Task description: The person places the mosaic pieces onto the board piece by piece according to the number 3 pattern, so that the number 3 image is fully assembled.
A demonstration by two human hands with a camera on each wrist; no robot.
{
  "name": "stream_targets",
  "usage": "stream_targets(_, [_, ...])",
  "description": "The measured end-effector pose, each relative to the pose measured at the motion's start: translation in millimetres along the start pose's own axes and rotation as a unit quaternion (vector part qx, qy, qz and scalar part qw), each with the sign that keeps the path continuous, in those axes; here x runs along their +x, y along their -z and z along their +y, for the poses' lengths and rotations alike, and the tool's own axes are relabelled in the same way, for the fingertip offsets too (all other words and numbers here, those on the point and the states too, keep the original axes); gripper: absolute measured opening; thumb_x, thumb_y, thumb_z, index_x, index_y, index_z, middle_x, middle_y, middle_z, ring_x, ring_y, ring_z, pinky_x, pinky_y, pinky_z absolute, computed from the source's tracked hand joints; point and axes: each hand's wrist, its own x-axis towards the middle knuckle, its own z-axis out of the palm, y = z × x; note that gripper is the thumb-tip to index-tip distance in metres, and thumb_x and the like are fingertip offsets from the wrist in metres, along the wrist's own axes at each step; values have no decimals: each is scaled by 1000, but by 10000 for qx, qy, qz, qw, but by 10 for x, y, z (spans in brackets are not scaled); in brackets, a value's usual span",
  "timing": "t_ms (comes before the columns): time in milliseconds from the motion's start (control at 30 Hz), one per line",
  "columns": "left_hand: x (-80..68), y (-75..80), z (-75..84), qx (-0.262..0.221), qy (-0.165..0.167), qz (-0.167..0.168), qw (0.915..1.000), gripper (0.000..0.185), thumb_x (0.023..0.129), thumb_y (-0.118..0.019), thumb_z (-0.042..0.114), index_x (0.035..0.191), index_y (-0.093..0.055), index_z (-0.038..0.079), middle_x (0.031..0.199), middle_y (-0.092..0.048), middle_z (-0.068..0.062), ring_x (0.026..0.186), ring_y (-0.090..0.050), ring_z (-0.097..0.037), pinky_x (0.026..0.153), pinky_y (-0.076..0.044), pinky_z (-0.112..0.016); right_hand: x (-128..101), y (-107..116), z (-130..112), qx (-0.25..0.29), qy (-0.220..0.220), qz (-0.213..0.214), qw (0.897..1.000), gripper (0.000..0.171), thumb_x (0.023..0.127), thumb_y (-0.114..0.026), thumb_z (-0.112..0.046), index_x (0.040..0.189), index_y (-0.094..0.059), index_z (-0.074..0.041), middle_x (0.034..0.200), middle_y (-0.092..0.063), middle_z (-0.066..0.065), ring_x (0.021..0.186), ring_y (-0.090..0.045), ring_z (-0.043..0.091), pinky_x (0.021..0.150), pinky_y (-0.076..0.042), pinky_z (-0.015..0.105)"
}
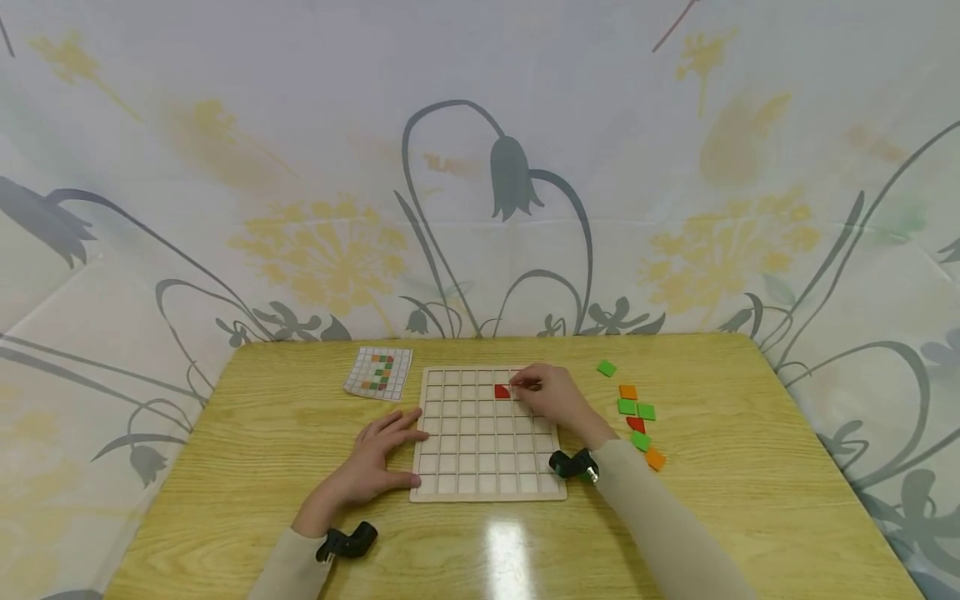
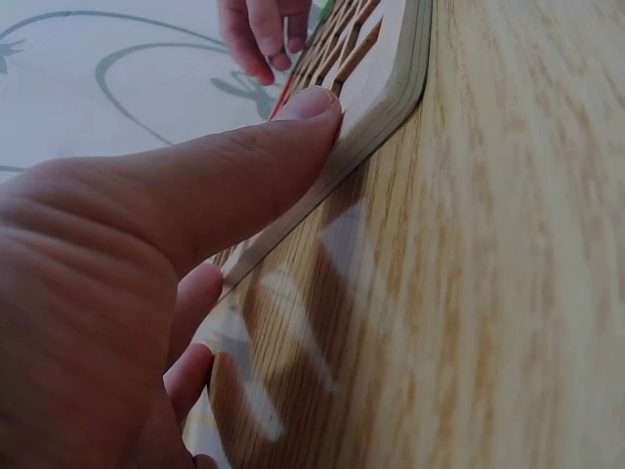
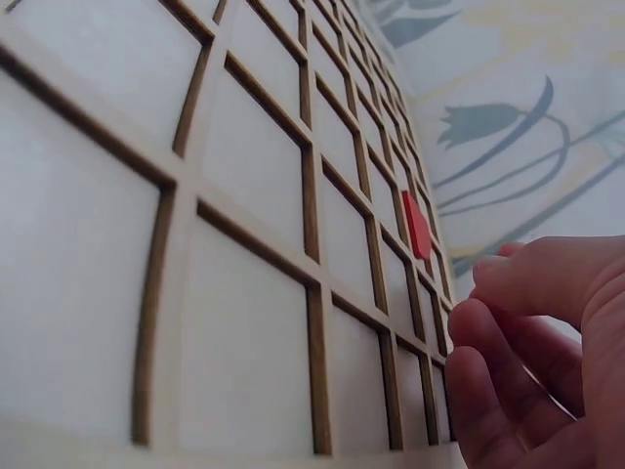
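A pale wooden grid board (image 1: 487, 492) lies on the table. One red tile with a rounded corner (image 1: 501, 392) sits in a cell near its far side; in the right wrist view this red tile (image 3: 417, 225) stands slightly proud of the grid. My right hand (image 1: 551, 395) is over the far right part of the board, fingertips just right of the red tile. Its thumb (image 3: 547, 278) and bent fingers come close together, with no piece visible between them. With fingers spread, my left hand (image 1: 375, 458) touches the board's left edge, its thumb (image 2: 293, 122) resting against the rim.
A printed card with a coloured grid pattern (image 1: 379, 373) lies left of the board. Several loose tiles are to the right, among them a green tile (image 1: 607, 368), an orange tile (image 1: 656, 459) and a red tile (image 1: 636, 425). A patterned curtain (image 1: 480, 250) hangs behind the table.
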Motion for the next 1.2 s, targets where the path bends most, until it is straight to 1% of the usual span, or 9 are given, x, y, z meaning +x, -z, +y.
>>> stream_targets(133, [-3, 4, 7, -43, -11, 10, 10000, 56, 83, -81, 28, 133, -63, 10, 159, -32, -15, 146, -16, -45, 108, -5, -68, -35, 84, 52, 143, -195, 102, 9997, 17, 95, -69, -11, 110, -76, -11, 115, -69, 4, 100, -66, 25, 84, -54, 41])
stream_targets(300, [-7, 15, 22, -38, -14, -1, 10000, 56, 84, -81, 27, 133, -63, 9, 159, -32, -16, 146, -15, -45, 108, -5, -68, -88, 234, 138, 194, -351, 308, 9987, 20, 97, -65, -11, 114, -74, -6, 113, -69, 8, 99, -66, 28, 84, -54, 43])
stream_targets(400, [-8, 13, 19, -13, -23, 2, 10000, 56, 84, -81, 28, 134, -63, 10, 159, -32, -16, 146, -15, -45, 108, -5, -68, -128, 338, 196, 231, -424, 562, 9973, 22, 97, -64, -9, 116, -72, -3, 110, -69, 12, 99, -66, 32, 82, -55, 44])
stream_targets(467, [-8, 11, 13, 9, -30, 4, 10000, 56, 84, -81, 29, 134, -63, 11, 159, -32, -15, 146, -15, -44, 108, -5, -68, -142, 405, 252, 257, -377, 827, 9955, 22, 96, -65, -6, 116, -72, 0, 109, -70, 16, 99, -66, 35, 82, -55, 46])
stream_targets(600, [-6, 8, 5, 37, -22, -3, 10000, 56, 85, -80, 30, 134, -63, 12, 159, -32, -14, 147, -16, -44, 109, -6, -68, -179, 551, 359, 192, -462, 1254, 9908, 24, 94, -64, -2, 117, -70, 3, 113, -68, 21, 101, -65, 37, 84, -54, 48])
stream_targets(800, [-9, 12, -2, 25, -12, -17, 10000, 56, 84, -81, 29, 134, -62, 11, 159, -32, -15, 147, -15, -44, 109, -5, -68, -254, 743, 468, -85, -919, 1541, 9837, 30, 94, -62, -3, 123, -67, 4, 121, -63, 26, 109, -60, 41, 86, -52, 51])
stream_targets(967, [-7, 11, -2, 12, -1, -28, 10000, 57, 84, -80, 30, 134, -62, 11, 159, -32, -15, 147, -15, -44, 109, -4, -67, -309, 834, 561, -355, -1276, 1583, 9785, 31, 92, -64, -5, 122, -68, 3, 125, -59, 27, 114, -56, 42, 88, -49, 55])
stream_targets(1067, [-7, 7, -4, 15, 0, -25, 10000, 56, 84, -80, 31, 134, -63, 11, 159, -32, -15, 147, -15, -44, 109, -5, -68, -330, 857, 595, -446, -1372, 1434, 9791, 33, 91, -63, -4, 122, -67, 4, 125, -60, 27, 111, -57, 42, 89, -48, 54])
stream_targets(1200, [-8, 7, -2, 19, -23, -18, 10000, 56, 84, -80, 31, 134, -63, 11, 159, -32, -15, 147, -15, -44, 108, -5, -68, -348, 860, 636, -465, -1489, 1214, 9803, 40, 91, -63, -6, 129, -64, 4, 129, -59, 28, 111, -58, 42, 90, -48, 55])
